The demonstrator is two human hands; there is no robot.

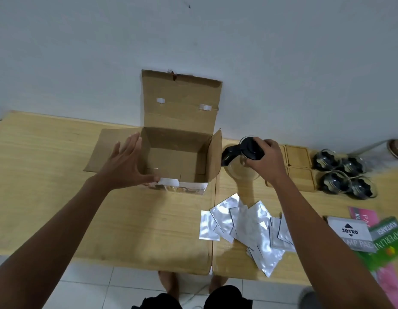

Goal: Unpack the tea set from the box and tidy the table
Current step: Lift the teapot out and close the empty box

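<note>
An open cardboard box [184, 139] stands at the back middle of the wooden table [59, 175], flaps up, its inside looking empty. My left hand [126, 161] rests open against the box's left wall and near corner. To the right of the box stands a glass teapot [240, 168] with a black lid and handle; my right hand [267, 161] grips it at the lid. Several glass cups [345, 172] with dark insides sit at the far right, beside wooden coasters [299, 156]. Several silver foil sachets [244, 226] lie scattered at the front.
A grey stamp-pad box [349, 233], a green paper pack [387, 244] and pink sheets [363, 216] lie at the right edge. A round lid [396, 150] sits at the far right back. The white wall is close behind the table. My feet show on the tiled floor.
</note>
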